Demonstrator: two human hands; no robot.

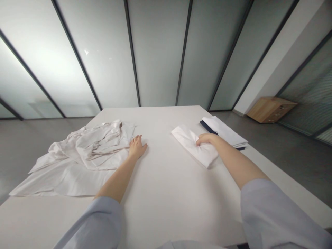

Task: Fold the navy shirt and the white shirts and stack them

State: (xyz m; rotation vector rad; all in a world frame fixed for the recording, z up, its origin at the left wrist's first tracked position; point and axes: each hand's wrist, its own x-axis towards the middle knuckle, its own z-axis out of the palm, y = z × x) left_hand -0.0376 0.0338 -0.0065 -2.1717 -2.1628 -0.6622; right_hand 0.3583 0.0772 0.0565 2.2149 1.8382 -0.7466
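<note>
My left hand (137, 147) rests with fingers spread at the right edge of a loose heap of white garments (85, 152). Its fingertips touch or almost touch that cloth; I cannot tell which. My right hand (204, 139) grips the middle of a folded white garment (192, 143), its fingers bunching the fabric. This garment makes a flat, narrow oblong, and its near end appears raised slightly above the tabletop. Beyond my right wrist lies a stack of folded white cloth (224, 131), with dark navy cloth (207, 127) showing from under it.
Everything lies on a white table (160, 193) whose far edge is close to frosted glass panels (158, 52) with dark frames. A wooden cabinet (267, 109) stands on the grey floor at the right. The heap reaches the table's left edge.
</note>
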